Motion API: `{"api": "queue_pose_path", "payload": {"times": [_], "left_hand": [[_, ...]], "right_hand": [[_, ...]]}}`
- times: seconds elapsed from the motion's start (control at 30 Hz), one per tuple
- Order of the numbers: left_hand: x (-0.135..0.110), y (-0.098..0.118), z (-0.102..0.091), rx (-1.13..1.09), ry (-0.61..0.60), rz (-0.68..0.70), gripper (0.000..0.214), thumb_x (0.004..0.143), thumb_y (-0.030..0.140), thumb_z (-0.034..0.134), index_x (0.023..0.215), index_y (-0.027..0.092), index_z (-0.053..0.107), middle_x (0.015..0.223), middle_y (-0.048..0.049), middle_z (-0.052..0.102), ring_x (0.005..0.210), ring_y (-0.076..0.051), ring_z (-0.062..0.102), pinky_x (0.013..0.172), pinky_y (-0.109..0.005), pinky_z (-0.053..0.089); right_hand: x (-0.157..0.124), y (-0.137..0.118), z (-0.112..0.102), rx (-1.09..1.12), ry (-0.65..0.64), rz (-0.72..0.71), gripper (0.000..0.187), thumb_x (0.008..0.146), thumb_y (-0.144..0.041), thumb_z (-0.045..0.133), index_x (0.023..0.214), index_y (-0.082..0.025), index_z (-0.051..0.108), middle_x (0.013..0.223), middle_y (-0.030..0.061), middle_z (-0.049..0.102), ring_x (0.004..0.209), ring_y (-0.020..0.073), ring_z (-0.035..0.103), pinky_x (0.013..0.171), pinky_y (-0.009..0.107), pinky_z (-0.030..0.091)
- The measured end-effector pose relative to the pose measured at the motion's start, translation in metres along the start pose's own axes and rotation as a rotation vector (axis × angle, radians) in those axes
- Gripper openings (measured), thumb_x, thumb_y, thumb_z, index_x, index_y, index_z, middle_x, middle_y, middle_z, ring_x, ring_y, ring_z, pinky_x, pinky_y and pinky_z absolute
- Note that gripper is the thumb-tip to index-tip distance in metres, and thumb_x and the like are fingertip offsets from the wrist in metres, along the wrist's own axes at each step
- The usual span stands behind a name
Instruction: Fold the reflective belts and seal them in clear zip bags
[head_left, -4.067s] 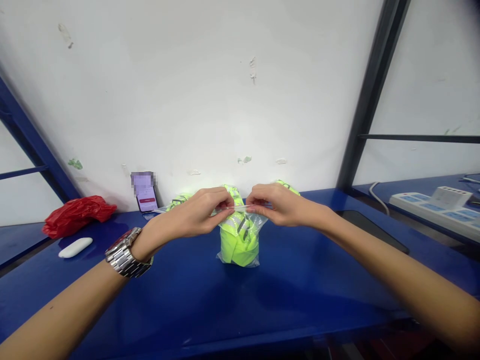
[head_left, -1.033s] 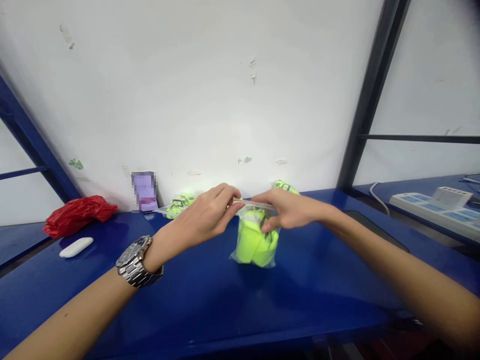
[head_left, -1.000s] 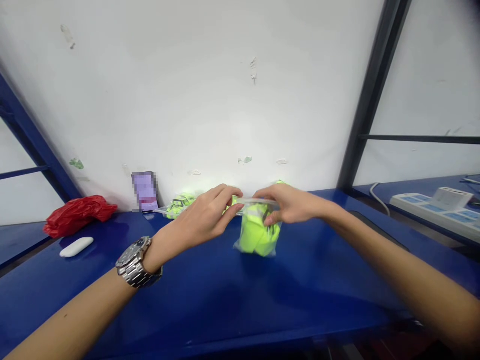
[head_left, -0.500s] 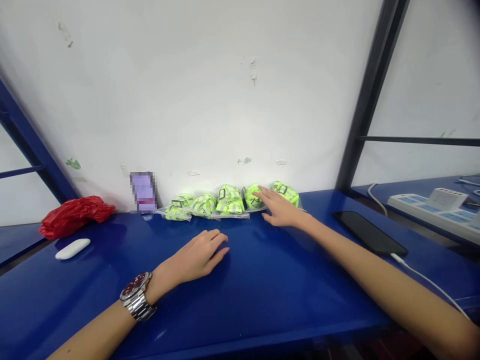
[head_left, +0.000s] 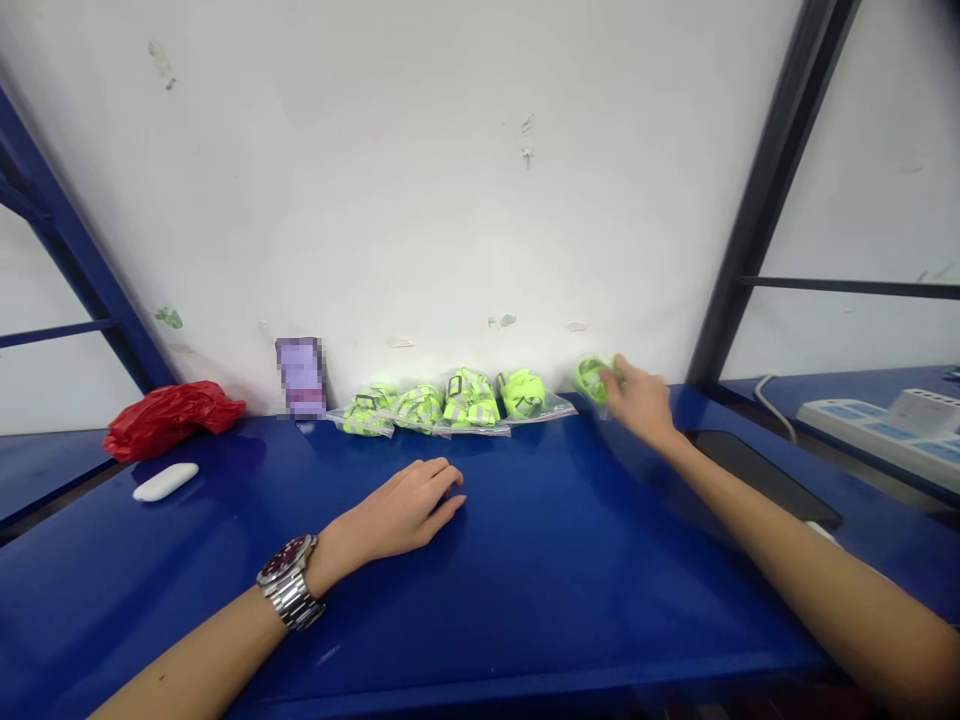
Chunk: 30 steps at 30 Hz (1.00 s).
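Note:
Several clear zip bags, each with a folded neon-yellow reflective vest inside, stand in a row against the wall; the bag with the vest at the row's right end (head_left: 523, 394) is one of them. Right of that row, my right hand (head_left: 641, 400) grips another bagged vest (head_left: 591, 379), partly covered by the fingers and a little blurred. My left hand (head_left: 409, 508), with a metal watch (head_left: 289, 580) on its wrist, rests on the blue table (head_left: 480, 600). Its fingers are loosely bent and apart, with nothing in them.
On the left lie a crumpled red plastic bag (head_left: 172, 415) and a white earbud case (head_left: 166, 482). A phone (head_left: 302, 378) with a blurred-out screen leans on the wall. To the right are a black phone (head_left: 765, 475), partly behind my forearm, and a white power strip (head_left: 862, 425).
My right hand has closed on the rightmost bagged vest and shifted it right, apart from the row. My left hand stays put on the table. The view has turned slightly.

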<state>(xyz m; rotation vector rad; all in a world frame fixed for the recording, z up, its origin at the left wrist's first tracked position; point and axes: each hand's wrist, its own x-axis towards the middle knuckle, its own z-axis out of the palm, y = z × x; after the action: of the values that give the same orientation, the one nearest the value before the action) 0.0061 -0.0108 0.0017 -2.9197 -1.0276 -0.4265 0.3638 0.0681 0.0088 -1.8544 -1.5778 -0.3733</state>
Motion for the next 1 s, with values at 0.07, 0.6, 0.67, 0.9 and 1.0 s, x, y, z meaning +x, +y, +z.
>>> {"api": "queue_pose_path", "payload": {"times": [0.07, 0.6, 0.67, 0.9, 1.0], "left_hand": [[0.001, 0.001, 0.000, -0.010, 0.007, -0.007, 0.022, 0.099, 0.033, 0.037, 0.108, 0.019, 0.053, 0.097, -0.0055, 0.058, 0.085, -0.018, 0.058, 0.076, -0.030, 0.046], [0.007, 0.024, 0.004, -0.121, 0.187, 0.046, 0.020, 0.098, 0.030, 0.039, 0.087, 0.017, 0.049, 0.078, -0.0011, 0.055, 0.065, -0.012, 0.050, 0.062, -0.025, 0.040], [0.009, 0.027, 0.006, -0.169, 0.229, 0.036, 0.019, 0.098, 0.030, 0.040, 0.086, 0.018, 0.049, 0.075, 0.0001, 0.055, 0.062, -0.011, 0.049, 0.059, -0.023, 0.039], [0.009, 0.027, 0.009, -0.168, 0.329, -0.059, 0.022, 0.094, 0.037, 0.051, 0.083, 0.018, 0.051, 0.054, 0.0069, 0.047, 0.046, -0.007, 0.042, 0.048, -0.020, 0.031], [0.007, 0.029, 0.008, -0.130, 0.316, -0.037, 0.020, 0.095, 0.035, 0.048, 0.085, 0.018, 0.052, 0.052, 0.0073, 0.048, 0.042, -0.007, 0.043, 0.046, -0.020, 0.029]], "right_hand": [[-0.001, -0.013, -0.010, 0.174, 0.215, 0.030, 0.042, 0.093, -0.040, 0.041, 0.120, -0.013, 0.059, 0.069, 0.0083, 0.066, 0.066, 0.0243, 0.061, 0.064, 0.032, 0.042], [-0.087, -0.114, -0.029, 0.275, -0.233, -0.597, 0.041, 0.095, -0.039, 0.040, 0.065, -0.015, 0.057, 0.051, 0.0043, 0.056, 0.045, 0.0118, 0.046, 0.049, 0.026, 0.024], [-0.087, -0.115, -0.034, 0.483, -0.383, -0.629, 0.040, 0.096, -0.036, 0.041, 0.064, -0.016, 0.055, 0.054, 0.0028, 0.058, 0.046, 0.0107, 0.049, 0.050, 0.024, 0.029], [-0.089, -0.113, -0.033, 0.986, -0.689, -0.620, 0.027, 0.095, -0.029, 0.044, 0.075, -0.016, 0.057, 0.063, 0.0008, 0.060, 0.056, 0.0110, 0.057, 0.057, 0.022, 0.043], [-0.091, -0.114, -0.030, 1.054, -0.719, -0.613, 0.028, 0.095, -0.029, 0.046, 0.074, -0.015, 0.059, 0.063, 0.0007, 0.059, 0.057, 0.0111, 0.056, 0.058, 0.022, 0.043]]}}
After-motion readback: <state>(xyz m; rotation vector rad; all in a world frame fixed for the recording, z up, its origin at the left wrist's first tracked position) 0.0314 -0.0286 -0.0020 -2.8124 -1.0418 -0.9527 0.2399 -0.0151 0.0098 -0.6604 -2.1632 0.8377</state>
